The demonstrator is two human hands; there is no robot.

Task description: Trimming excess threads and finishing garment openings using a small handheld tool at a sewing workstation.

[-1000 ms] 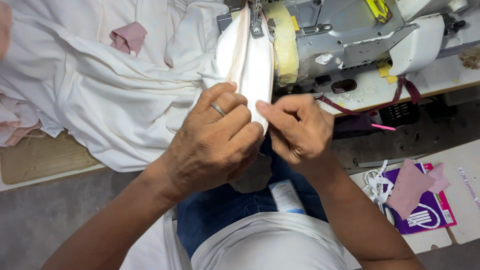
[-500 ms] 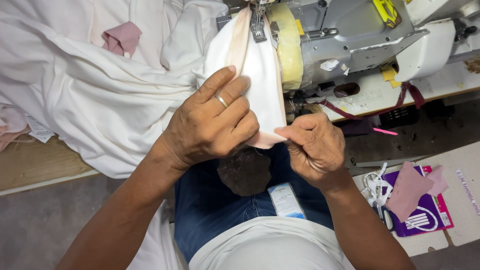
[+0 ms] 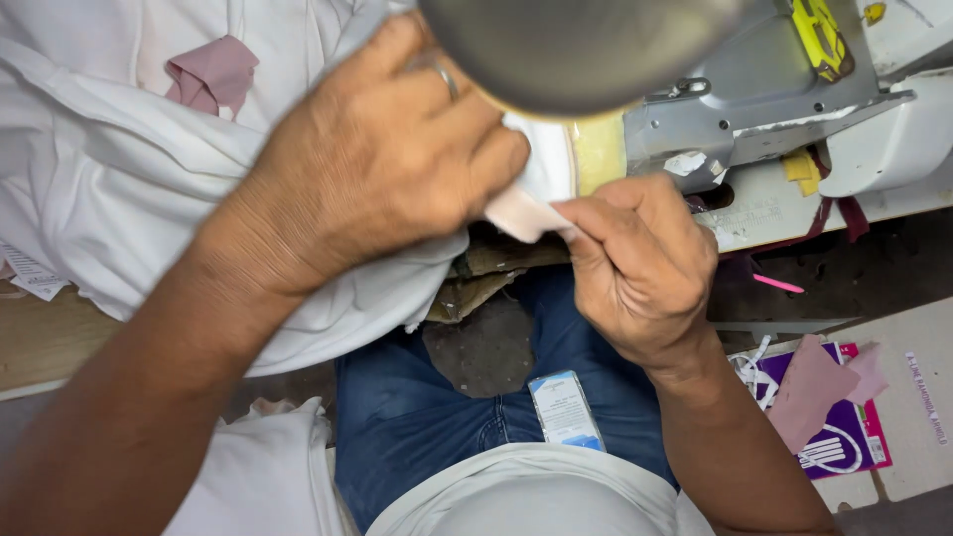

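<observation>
Two hands on one soft, light pink strip (image 3: 518, 211) just near of the sewing machine (image 3: 754, 109): left hand (image 3: 382, 164) and right hand (image 3: 635, 258) grips pinched shut on its limp, likely slippery end, best held at the edge.

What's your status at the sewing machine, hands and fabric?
Left hand pressing down on the white garment. Right hand pinching the pale pink strip at its end. Sewing machine just beyond; a blurred dark shape blocks the needle area.
</observation>
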